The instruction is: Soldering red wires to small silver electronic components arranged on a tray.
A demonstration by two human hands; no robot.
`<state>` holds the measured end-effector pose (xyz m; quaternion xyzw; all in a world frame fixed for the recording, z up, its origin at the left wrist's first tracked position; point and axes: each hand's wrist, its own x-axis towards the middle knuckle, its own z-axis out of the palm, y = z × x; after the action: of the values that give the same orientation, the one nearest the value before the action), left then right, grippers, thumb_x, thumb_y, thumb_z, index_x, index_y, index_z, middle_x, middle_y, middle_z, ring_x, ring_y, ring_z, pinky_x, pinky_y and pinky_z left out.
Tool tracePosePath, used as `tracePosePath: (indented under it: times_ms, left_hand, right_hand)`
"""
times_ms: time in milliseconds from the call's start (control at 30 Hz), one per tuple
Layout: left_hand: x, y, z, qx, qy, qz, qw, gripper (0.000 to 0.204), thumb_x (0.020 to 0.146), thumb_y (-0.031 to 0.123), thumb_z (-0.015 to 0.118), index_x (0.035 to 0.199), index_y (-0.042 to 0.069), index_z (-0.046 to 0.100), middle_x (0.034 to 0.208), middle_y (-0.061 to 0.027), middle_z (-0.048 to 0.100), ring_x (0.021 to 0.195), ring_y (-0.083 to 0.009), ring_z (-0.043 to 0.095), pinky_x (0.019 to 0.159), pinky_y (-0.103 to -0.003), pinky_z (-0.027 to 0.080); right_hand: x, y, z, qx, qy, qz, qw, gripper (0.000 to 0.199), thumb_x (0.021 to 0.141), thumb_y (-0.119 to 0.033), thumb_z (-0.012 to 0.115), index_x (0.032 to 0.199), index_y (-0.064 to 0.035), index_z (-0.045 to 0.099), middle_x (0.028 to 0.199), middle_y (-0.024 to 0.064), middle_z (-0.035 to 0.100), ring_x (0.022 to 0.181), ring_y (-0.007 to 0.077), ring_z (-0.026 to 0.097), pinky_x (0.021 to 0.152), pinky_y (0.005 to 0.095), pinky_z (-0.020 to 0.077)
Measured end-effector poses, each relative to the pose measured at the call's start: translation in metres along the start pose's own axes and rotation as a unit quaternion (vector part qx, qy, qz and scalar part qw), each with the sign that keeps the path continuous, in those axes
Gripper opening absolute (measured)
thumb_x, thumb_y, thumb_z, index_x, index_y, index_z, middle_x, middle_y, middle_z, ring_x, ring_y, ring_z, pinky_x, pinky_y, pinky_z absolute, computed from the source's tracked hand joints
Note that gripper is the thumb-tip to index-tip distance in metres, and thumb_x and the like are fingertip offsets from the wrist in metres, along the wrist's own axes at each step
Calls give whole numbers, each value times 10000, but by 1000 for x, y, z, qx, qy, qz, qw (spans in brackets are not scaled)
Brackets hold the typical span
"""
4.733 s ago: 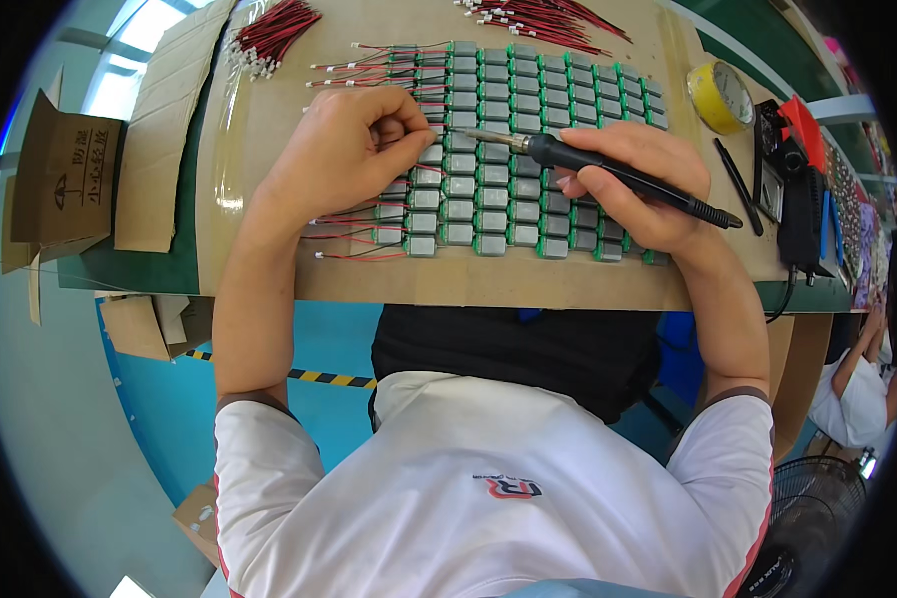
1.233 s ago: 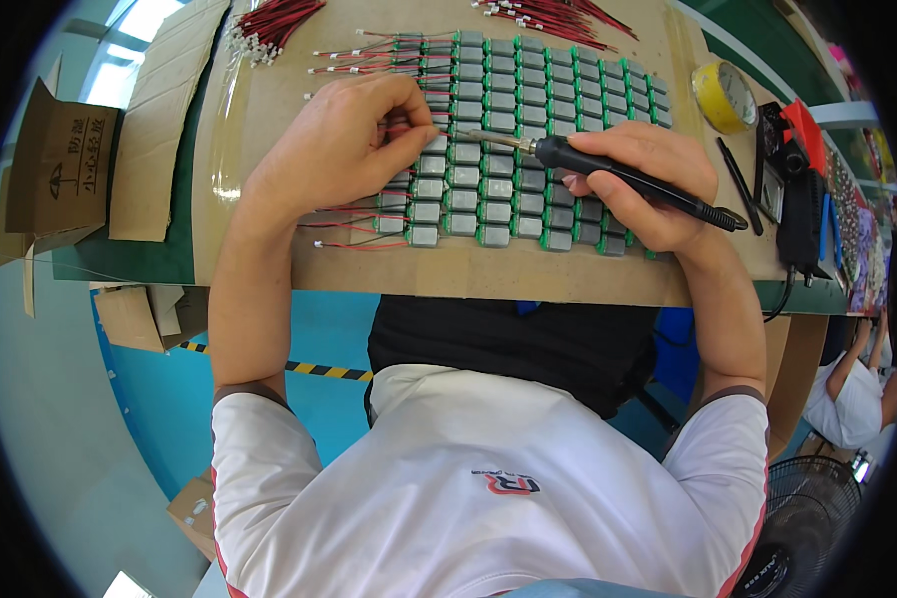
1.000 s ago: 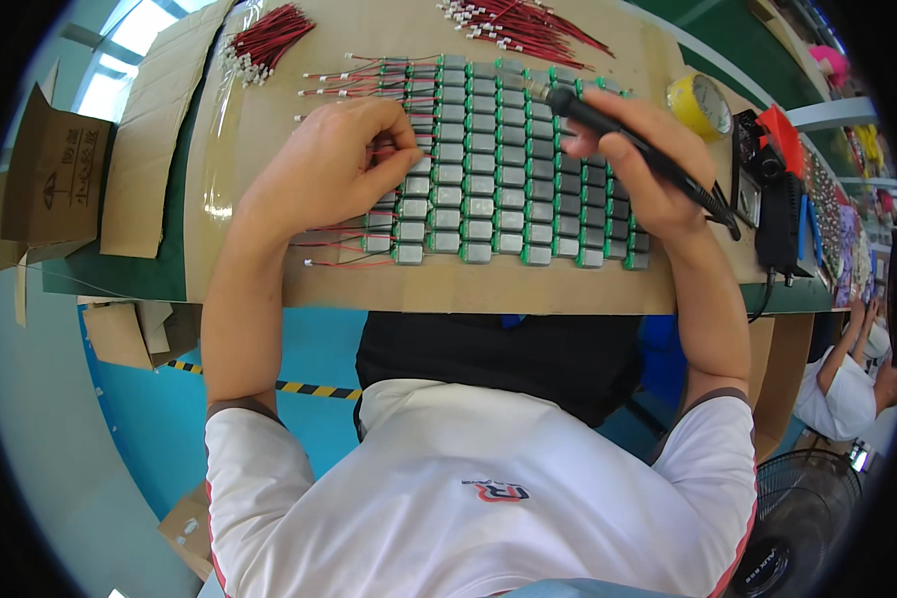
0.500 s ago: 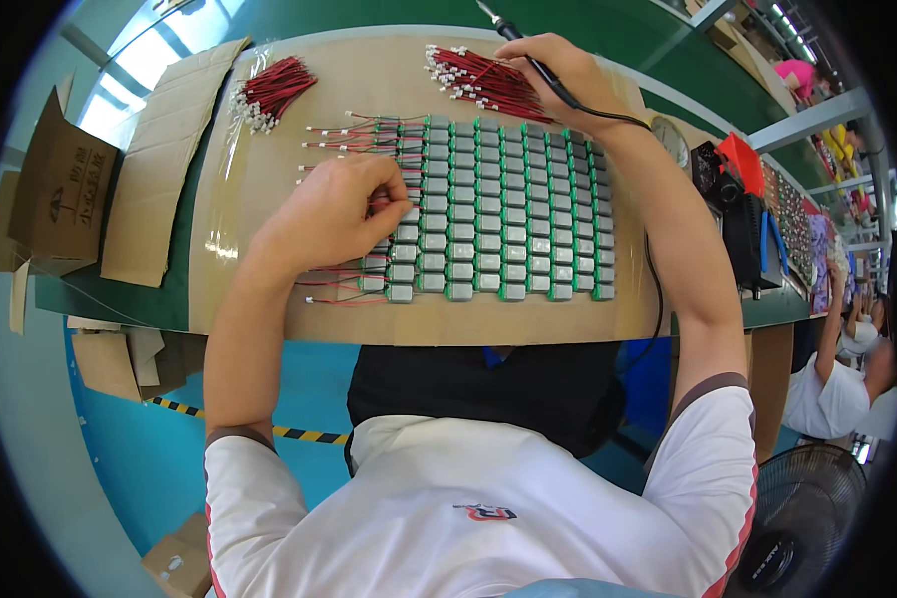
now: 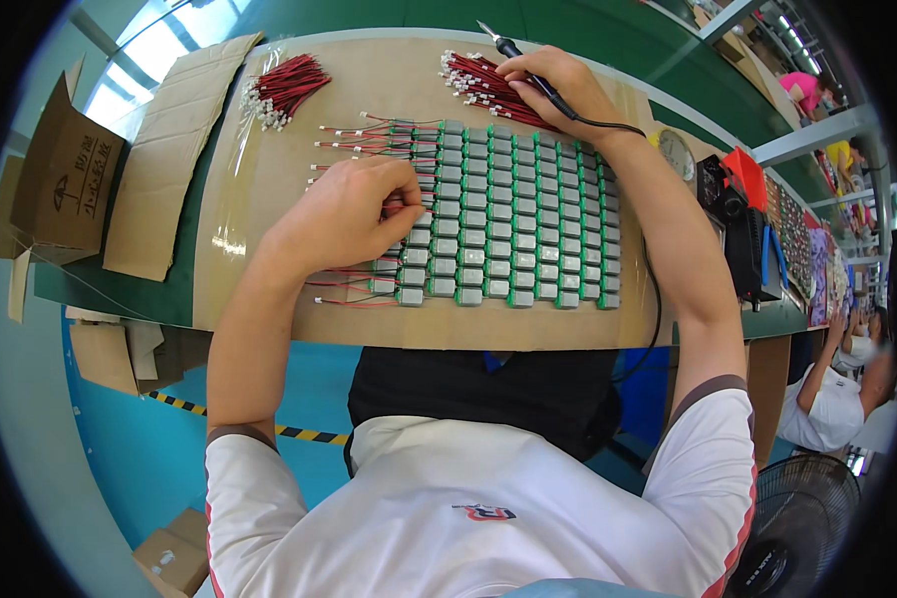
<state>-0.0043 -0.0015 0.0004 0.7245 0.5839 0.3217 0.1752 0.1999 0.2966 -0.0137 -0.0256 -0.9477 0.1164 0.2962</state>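
Rows of small silver-grey battery cells point(image 5: 498, 209) with green ends lie in a block on the cardboard-covered bench. From the left column, red and black wire leads point(image 5: 354, 282) with white plugs stick out to the left. My left hand point(image 5: 344, 209) rests over this edge, thumb and forefinger pinched on a wire lead beside a cell; its tip is hidden by the fingers. My right hand point(image 5: 563, 85) grips a soldering iron point(image 5: 533, 70) like a pen beyond the cells, its tip pointing up and left, away from them.
Bundles of red leads lie at the far left point(image 5: 287, 90) and under my right hand point(image 5: 488, 90). A cardboard sheet point(image 5: 169, 159) and open carton point(image 5: 65, 184) stand left. On the right are a tape roll point(image 5: 674, 154), a black soldering station point(image 5: 743, 229) and the iron's cable point(image 5: 653, 299).
The view has shifted slightly, so the bench sits a little farther right and lower. My left hand keeps its pinch at the cells' left edge; my right hand still holds the soldering iron aloft.
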Motion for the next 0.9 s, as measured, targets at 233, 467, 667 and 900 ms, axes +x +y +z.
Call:
tracePosePath:
  times_ms: [233, 467, 667, 900]
  left_hand:
    - [-2, 0, -3, -7, -20, -24, 999, 118, 892, 61, 774, 932, 1, 681, 827, -111, 658, 725, -244, 642, 660, -360, 529]
    - [-7, 12, -19, 34, -18, -6, 999, 210, 843, 45, 813, 1021, -1, 709, 963, -115, 680, 863, -238, 676, 733, -351, 549]
    - [-11, 22, -30, 85, 104, 36, 990, 252, 857, 126, 851, 1059, 4, 762, 1008, -126, 733, 930, -294, 734, 816, -379, 595]
    - [12, 71, 8, 39, 96, 25, 994, 273, 881, 215, 873, 1034, 2, 797, 894, -124, 747, 804, -270, 727, 679, -361, 568]
  right_hand:
    - [-11, -29, -13, 128, 56, 184, 973, 287, 994, -128, 765, 1277, -75, 759, 1048, 80, 794, 965, 147, 760, 907, 284, 610]
    - [-43, -74, -35, 181, 71, 141, 971, 337, 984, -17, 748, 1312, -91, 746, 1022, 42, 773, 924, 101, 738, 857, 244, 598]
    - [-67, -133, -35, 232, 67, 124, 962, 357, 947, 37, 735, 1279, -91, 749, 1025, 52, 764, 913, 126, 738, 806, 275, 610]
    - [-68, -161, -24, 279, 49, 83, 956, 358, 932, 32, 781, 1269, -84, 756, 994, 72, 773, 912, 159, 761, 825, 297, 624]
